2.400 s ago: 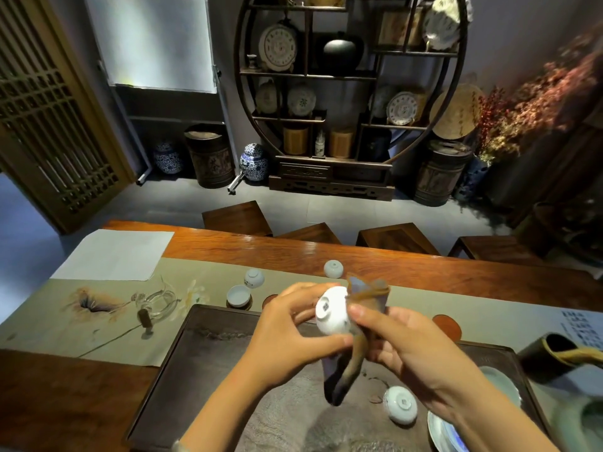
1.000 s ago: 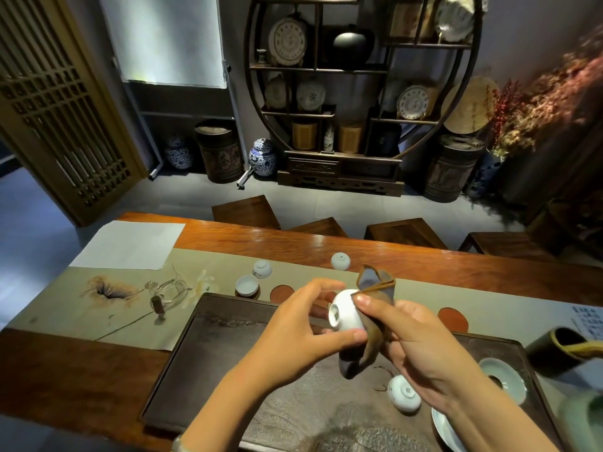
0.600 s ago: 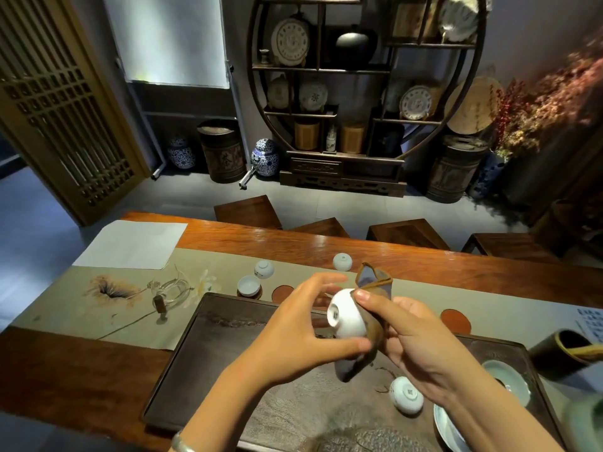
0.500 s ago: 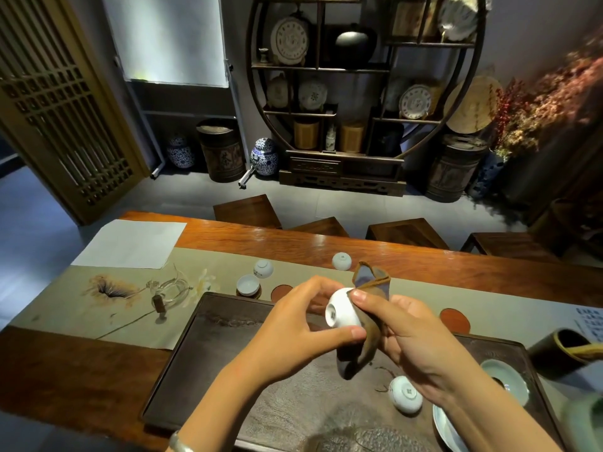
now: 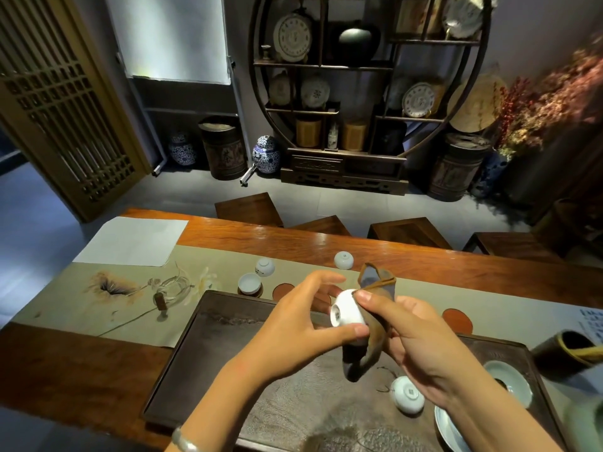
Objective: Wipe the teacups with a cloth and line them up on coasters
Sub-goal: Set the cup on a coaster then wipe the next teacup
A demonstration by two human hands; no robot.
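Teacup (image 5: 346, 308) mid-wipe: left hand (image 5: 293, 327) pinches it, right hand (image 5: 421, 334) grips cloth (image 5: 372, 334) against it. Beyond grip, one cup (image 5: 249, 282) on coaster; several remain.

We see a white teacup (image 5: 347, 309) on its side, foot facing left, w/ brown cloth (image 5: 372, 324) wrapped against it; another cup (image 5: 249, 283) upright on a coaster; bare coasters (image 5: 457, 320) alongside.

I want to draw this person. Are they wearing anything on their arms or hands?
Both forearms are bare, with no sleeves in view. The left hand side has a plain silver metal bangle round its wrist. The right hand shows no rings, gloves or watch.
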